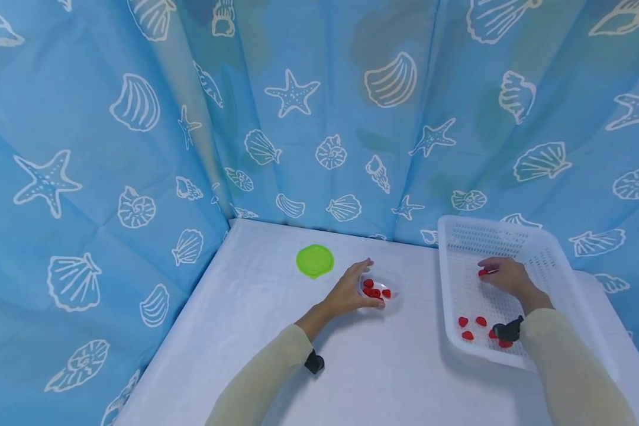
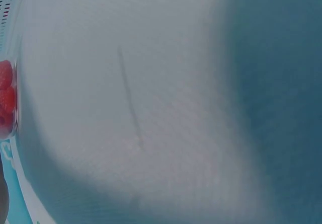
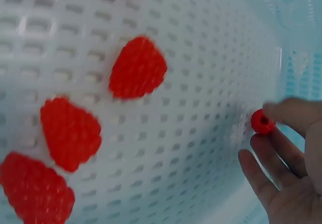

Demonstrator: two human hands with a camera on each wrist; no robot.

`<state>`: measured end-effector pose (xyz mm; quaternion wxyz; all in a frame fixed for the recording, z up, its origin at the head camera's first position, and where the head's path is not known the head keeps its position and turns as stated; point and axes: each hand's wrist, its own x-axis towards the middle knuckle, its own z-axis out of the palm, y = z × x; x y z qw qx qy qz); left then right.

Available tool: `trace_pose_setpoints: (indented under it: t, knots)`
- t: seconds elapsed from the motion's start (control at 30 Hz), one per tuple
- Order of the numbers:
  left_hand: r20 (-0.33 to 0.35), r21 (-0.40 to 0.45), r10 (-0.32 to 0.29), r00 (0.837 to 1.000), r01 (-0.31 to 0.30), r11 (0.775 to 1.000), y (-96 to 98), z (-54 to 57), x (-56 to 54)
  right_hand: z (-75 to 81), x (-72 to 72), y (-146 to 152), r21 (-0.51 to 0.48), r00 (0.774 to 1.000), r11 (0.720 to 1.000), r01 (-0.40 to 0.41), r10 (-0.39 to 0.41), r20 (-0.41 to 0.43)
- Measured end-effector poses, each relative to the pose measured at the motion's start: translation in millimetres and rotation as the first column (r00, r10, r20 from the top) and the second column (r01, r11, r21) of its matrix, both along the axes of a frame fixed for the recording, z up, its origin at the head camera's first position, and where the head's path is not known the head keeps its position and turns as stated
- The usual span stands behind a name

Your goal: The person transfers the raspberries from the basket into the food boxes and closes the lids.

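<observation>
My left hand (image 1: 346, 293) curls round the near left side of a small clear round tub (image 1: 397, 283) on the table, thumb and fingers at its wall. Several red raspberries (image 1: 368, 284) lie inside the tub; the left wrist view catches only its edge with some raspberries (image 2: 6, 99). Over in the white basket, my right hand (image 1: 508, 278) pinches one raspberry (image 3: 262, 122) between thumb and fingertips, close over the perforated floor. Several more raspberries (image 3: 138, 68) lie scattered toward the basket's near end, partly hidden by the wrist camera in the head view.
The white perforated basket (image 1: 446, 284) stands at the right of the white table (image 1: 277, 319). A bright green round lid (image 1: 315, 261) lies flat behind the left hand. Blue shell-patterned curtains (image 1: 309, 177) close off the back and left side.
</observation>
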<state>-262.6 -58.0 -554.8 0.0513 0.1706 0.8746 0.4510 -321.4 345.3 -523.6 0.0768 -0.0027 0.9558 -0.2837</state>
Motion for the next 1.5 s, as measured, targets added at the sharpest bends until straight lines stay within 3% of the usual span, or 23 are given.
trace_pose_setpoints:
  t: [0.2, 0.43, 0.73, 1.0, 1.5]
  knots:
    - [0.004, 0.0, -0.009, 1.0, 0.009, 1.0, 0.7, -3.0, 1.8, 4.6, -2.0, -15, 0.026, 0.996, 0.999, -0.03, 0.028, 0.085]
    - [-0.018, 0.019, -0.008, 1.0, 0.008, 1.0, -0.5, -2.9, -0.4, 13.0, -4.5, -28, 0.04, 0.999, 0.998, -0.046, 0.045, 0.023]
    - [-0.011, 0.004, -0.005, 1.0, 0.005, 1.0, -0.4, -2.5, -0.4, 11.8, 2.3, -29, 0.086, 0.993, 0.995, -0.058, 0.049, 0.104]
    - [-0.018, -0.005, 0.0, 1.0, 0.0, 1.0, -0.6, -1.3, 0.5, 9.4, 1.9, -31, 0.071, 0.993, 0.994, -0.087, 0.081, 0.089]
    - [0.0, -0.012, 0.016, 1.0, -0.016, 1.0, 0.9, 1.5, 1.0, 20.0, 6.8, -33, 0.062, 0.996, 0.996, -0.059, 0.054, 0.075]
